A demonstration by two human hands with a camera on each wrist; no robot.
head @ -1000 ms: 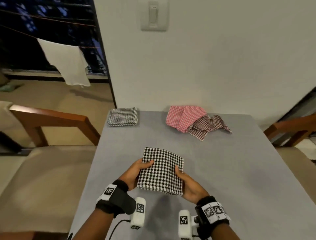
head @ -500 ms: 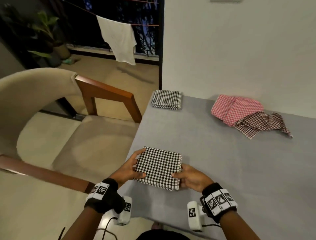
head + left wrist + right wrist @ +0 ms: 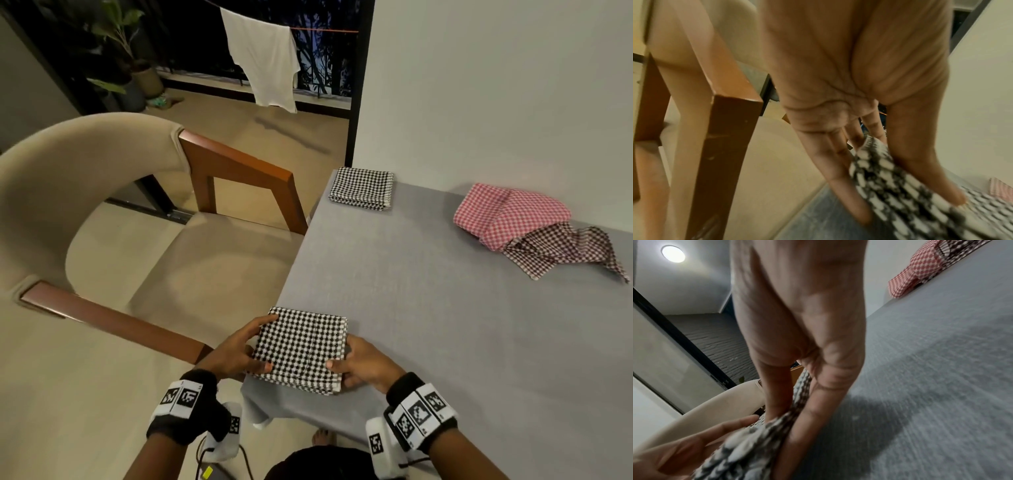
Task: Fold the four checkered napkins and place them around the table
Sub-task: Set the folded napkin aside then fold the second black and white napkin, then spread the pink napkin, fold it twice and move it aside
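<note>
The folded black-checked napkin [image 3: 301, 349] sits at the desk's [image 3: 445, 325] near left corner. The left hand [image 3: 236, 353] and right hand [image 3: 366, 366] each pinch a side of it, thumb on top.

Head view: from above, angled down over the grey table [image 3: 428, 308] near corner. Wrist views: close along each palm, left toward the chair [image 3: 725, 129], right across the tabletop. Shared: the held black-checked napkin [image 3: 301, 349]
</note>
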